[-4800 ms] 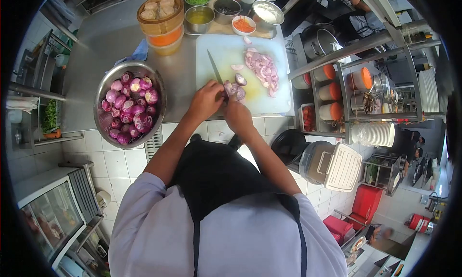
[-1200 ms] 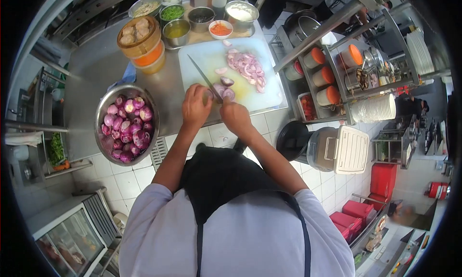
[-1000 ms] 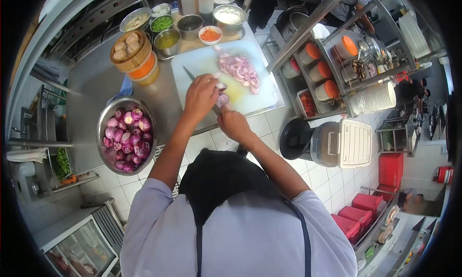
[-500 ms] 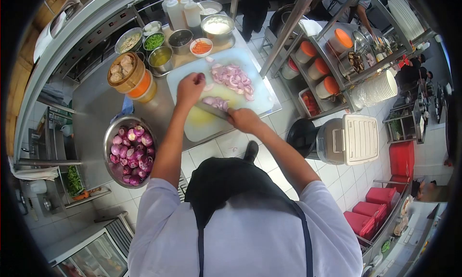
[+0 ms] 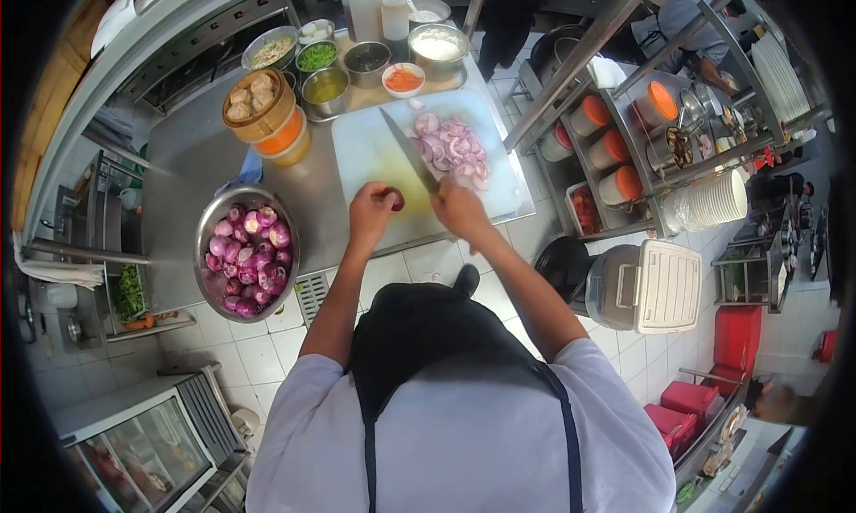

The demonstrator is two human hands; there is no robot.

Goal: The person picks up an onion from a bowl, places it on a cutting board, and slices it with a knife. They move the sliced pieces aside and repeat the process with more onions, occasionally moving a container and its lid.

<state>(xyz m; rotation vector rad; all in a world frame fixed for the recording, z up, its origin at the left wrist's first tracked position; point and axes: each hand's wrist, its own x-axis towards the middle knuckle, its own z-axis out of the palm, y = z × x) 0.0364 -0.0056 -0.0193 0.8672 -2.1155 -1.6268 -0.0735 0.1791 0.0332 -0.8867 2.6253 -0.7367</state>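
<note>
A knife (image 5: 410, 152) is gripped by its handle in my right hand (image 5: 462, 211), its blade pointing up and left across the pale cutting board (image 5: 357, 138). Sliced onion (image 5: 455, 149) lies heaped on the board, right of the blade. My left hand (image 5: 369, 217) is closed around a dark red onion piece (image 5: 393, 199) over the board's near edge. To the left, a steel bowl (image 5: 204, 285) holds several purple onions (image 5: 250, 259).
Behind the board stand a bamboo steamer (image 5: 253, 110), small bowls of green (image 5: 316, 56) and orange (image 5: 404, 78) pieces, and squeeze bottles (image 5: 363, 13). A metal shelf unit with orange-lidded tubs (image 5: 620, 185) is at right. A co-worker (image 5: 691, 22) stands beyond it.
My left hand has moved down toward me with the onion piece. The knife has swung away from the near slices, which now lie with the heap. The whole view has shifted slightly.
</note>
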